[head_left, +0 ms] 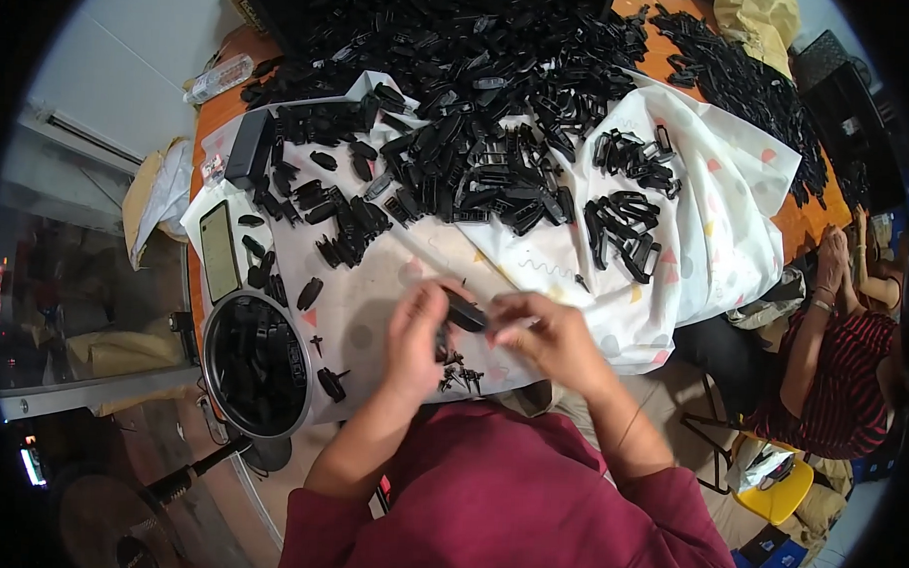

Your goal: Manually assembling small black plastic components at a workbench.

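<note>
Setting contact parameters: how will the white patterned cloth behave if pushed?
Likely floppy: the cloth bunches in soft folds at the right. It would probably wrinkle rather than slide flat, and may drag the loose black parts lying on it.

smooth black plastic on the held piece, glossy and matt plastic across the heaped parts, creased cloth sheet (a faint sheen on its folds), smooth wood-look tabletop, clear glossy plastic bottle
</note>
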`<state>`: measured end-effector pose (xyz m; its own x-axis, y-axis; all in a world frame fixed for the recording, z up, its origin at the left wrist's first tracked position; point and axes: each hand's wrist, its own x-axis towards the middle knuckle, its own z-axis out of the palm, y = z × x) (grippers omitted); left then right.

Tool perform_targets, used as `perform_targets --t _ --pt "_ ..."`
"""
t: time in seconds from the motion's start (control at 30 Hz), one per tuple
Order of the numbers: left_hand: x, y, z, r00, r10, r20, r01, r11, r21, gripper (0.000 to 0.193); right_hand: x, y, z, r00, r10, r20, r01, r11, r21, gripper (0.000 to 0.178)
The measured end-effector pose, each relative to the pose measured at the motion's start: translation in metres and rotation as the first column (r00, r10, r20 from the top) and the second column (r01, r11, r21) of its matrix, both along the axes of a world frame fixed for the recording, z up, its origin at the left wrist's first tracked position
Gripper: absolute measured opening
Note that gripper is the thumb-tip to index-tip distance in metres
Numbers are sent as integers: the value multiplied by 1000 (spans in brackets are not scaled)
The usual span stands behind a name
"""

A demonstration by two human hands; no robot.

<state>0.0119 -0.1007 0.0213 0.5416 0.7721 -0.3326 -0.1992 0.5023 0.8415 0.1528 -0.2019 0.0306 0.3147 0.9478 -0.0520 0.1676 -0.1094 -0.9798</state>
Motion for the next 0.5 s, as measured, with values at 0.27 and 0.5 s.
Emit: perform_targets --t 0.27,0.5 --pt "-17 97 -10 884 397 -245 -309 892 331 15 87 4 -27 479 -160 863 598 780 -187 34" --pt "4 111 -5 200 629 -751 493 598 632 27 85 -8 -34 612 -209 763 574 781 -246 36"
